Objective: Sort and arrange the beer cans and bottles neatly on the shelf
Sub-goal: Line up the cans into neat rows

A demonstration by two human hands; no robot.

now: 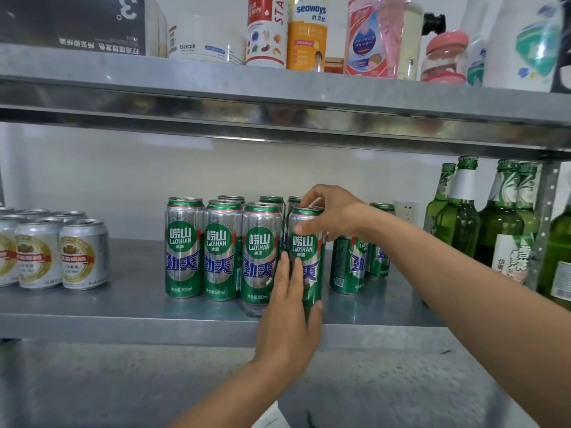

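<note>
Several tall green Laoshan cans (221, 251) stand in rows on the metal shelf (139, 307). The front-right can (306, 245) of that block is held by both hands. My right hand (327, 216) grips its top rim from above and the right. My left hand (290, 313) wraps its lower body, fingers pointing up over the label. Two more green cans (347, 267) stand apart just to the right, behind my right forearm. Short silver cans (83, 254) are grouped at the left. Green glass bottles (460, 217) stand at the right end.
An upper shelf (278, 97) hangs low over the cans, loaded with cleaning bottles (307, 32), a white tub (207, 41) and a dark box (74, 20). A slotted shelf post (545, 223) stands among the bottles at the right. A wall socket (406, 210) is behind.
</note>
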